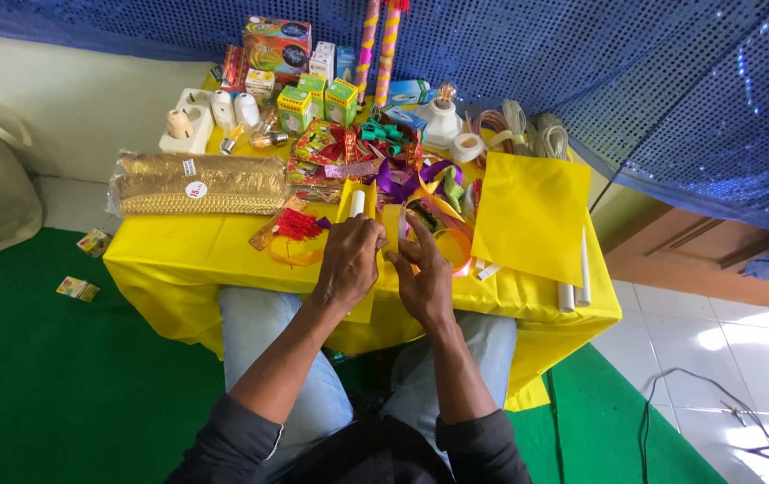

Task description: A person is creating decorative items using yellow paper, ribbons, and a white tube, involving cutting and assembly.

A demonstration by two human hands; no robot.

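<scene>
My left hand (347,262) grips a strip of yellow paper (354,199) wrapped around a white tube whose tip shows above my fingers. My right hand (420,273) is close beside it, its fingers pinching the same yellow paper near the lower edge. Both hands hover over the front of a low table covered with a yellow cloth (187,255). Just behind my fingers lie an orange ribbon ring (456,249), red tassels (299,224) and purple ribbon (399,182).
A yellow paper sheet (530,213) and white tubes (574,287) lie to the right. Gold trim bundles (200,184) lie on the left. Small boxes, bulbs (259,136), a white power strip (189,121) and cords fill the back. Green carpet (61,376) surrounds the table.
</scene>
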